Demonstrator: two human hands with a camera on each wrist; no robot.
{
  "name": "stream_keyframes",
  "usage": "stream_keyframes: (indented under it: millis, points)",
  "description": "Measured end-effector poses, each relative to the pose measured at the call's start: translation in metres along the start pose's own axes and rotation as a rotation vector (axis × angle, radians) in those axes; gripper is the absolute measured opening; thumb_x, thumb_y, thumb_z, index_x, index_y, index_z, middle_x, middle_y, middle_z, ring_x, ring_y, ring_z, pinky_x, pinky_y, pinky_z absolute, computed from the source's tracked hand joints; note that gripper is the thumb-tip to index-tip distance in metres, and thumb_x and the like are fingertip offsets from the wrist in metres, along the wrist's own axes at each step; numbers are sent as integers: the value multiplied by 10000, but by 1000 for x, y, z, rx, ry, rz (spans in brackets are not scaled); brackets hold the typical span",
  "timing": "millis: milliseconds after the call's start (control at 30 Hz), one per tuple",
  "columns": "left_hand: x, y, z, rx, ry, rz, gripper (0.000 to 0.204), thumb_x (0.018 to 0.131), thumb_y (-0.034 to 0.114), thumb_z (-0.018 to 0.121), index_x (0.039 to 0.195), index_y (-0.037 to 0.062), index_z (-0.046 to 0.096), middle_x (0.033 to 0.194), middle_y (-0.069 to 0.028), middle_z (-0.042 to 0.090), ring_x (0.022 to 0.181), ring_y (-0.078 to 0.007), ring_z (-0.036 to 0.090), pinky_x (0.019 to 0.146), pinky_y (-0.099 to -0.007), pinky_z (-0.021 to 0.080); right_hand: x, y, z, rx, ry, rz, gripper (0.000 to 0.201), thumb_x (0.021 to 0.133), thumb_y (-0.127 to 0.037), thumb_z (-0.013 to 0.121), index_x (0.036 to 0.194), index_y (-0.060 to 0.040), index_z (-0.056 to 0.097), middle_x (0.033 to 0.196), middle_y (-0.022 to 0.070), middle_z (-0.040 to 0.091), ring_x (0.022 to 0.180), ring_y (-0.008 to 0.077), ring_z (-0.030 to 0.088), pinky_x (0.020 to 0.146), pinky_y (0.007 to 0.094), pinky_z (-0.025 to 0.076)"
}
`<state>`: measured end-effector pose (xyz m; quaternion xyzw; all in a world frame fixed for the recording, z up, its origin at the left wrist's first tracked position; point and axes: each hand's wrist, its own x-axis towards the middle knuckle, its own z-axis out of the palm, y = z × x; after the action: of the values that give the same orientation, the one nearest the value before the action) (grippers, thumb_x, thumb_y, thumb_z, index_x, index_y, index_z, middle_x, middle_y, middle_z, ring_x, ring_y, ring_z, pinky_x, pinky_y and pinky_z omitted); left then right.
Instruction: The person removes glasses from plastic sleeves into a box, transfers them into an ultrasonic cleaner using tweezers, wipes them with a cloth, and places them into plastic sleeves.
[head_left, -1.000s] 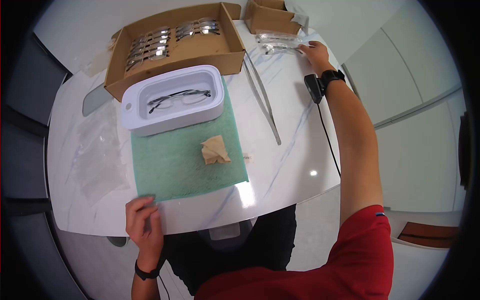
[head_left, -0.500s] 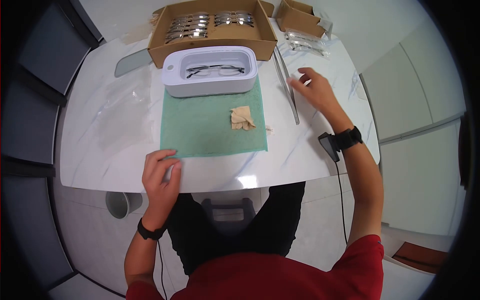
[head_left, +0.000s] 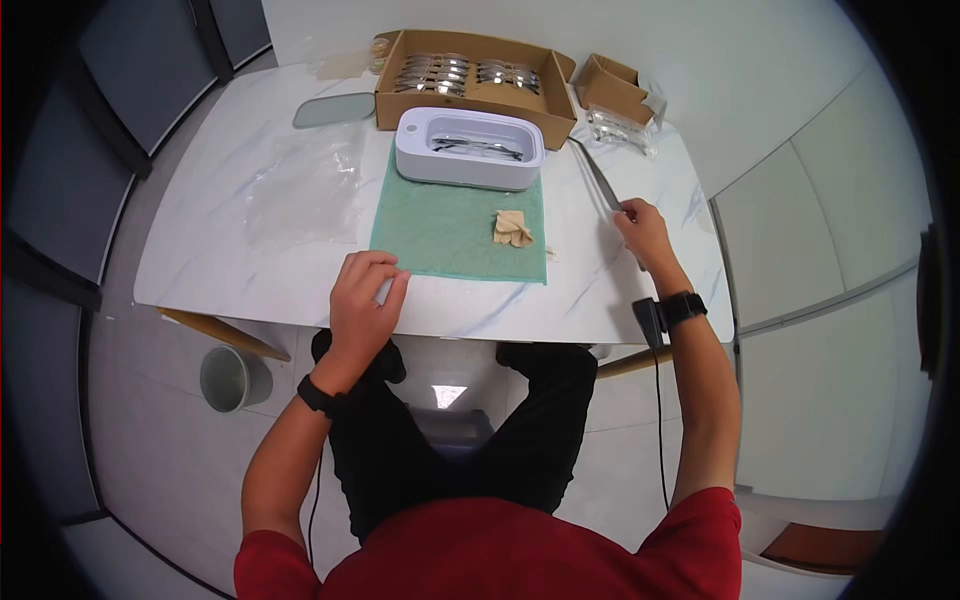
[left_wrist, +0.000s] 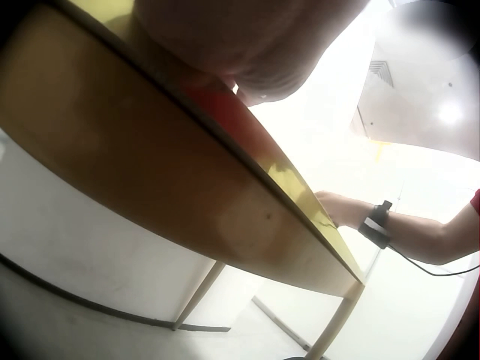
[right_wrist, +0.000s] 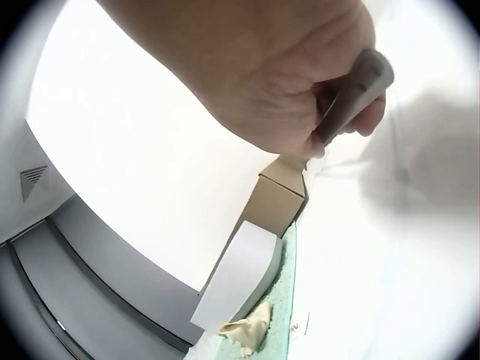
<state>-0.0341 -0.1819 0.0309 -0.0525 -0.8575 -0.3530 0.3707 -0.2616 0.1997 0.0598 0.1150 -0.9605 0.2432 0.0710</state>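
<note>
My white, marble-veined surface [head_left: 590,290] carries, along its far side, a cardboard tray [head_left: 510,108] holding two columns of eyeglasses [head_left: 436,72]. In front of the tray, a green cloth [head_left: 430,245] lies flat, with a clear plastic bag [head_left: 305,190] to its left. On the cloth's far end sits a white cleaner tub [head_left: 465,173]. My hands are well apart. The left hand [head_left: 366,300] is held near the cloth's near-left corner, fingers loosely bent and holding nothing; whether the fingertips touch the cloth I cannot tell. The right hand [head_left: 645,235] is closed around metal tweezers [head_left: 597,180] close to their near end, thumb and fingers curled about them; their far end reaches toward the tray's near-right corner. One pair of glasses [head_left: 478,149] lies inside the tub. The smallest item, a crumpled tan cloth [head_left: 512,229], rests on the green cloth's right side.
</note>
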Motion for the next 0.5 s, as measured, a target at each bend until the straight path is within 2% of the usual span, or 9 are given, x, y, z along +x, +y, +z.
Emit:
stream_keyframes:
  millis: [33,167,233,267,333,500]
  points:
    - [-1,0,0,4,2,12,78,800,26,708,804,1,635,932,-105,642,864,-291,605,729,-371,499,-8,0,-6,61,31,58,359,872,-223,671,1120,34,640,878,126,692,750,204,664,614,320,539]
    - [-2,-2,0,-19,39,16,90,799,34,711,793,4,626,926,-103,638,860,-291,603,727,-371,499,-48,-36,-50,230,134,57,312,906,-164,652,1150,27,621,868,84,652,712,156,631,547,288,521]
    - [-2,-1,-1,-8,23,27,95,799,42,713,787,8,625,924,-104,636,857,-290,603,725,-372,500,-58,-49,-66,50,216,-224,283,914,-126,658,1172,-15,621,902,82,618,695,191,624,585,315,520]
    - [-2,-1,-1,-12,24,27,95,799,42,713,787,8,625,924,-104,636,857,-290,603,725,-372,500,-62,-64,-75,45,217,-223,283,914,-126,658,1172,-15,621,902,82,618,695,191,624,585,315,520]
    - [-3,-1,-1,-15,18,21,98,800,51,715,784,13,627,919,-105,633,857,-289,602,724,-376,500,-71,-100,-87,-182,168,-368,248,891,-104,675,1136,-74,645,987,135,598,765,306,644,669,381,518]
    - [-4,-1,-3,-38,23,-6,91,809,47,706,784,5,630,928,-106,638,863,-290,606,731,-375,498,-64,-138,-84,-381,115,-467,244,854,-114,696,1094,-94,658,990,100,595,783,308,655,686,403,541]
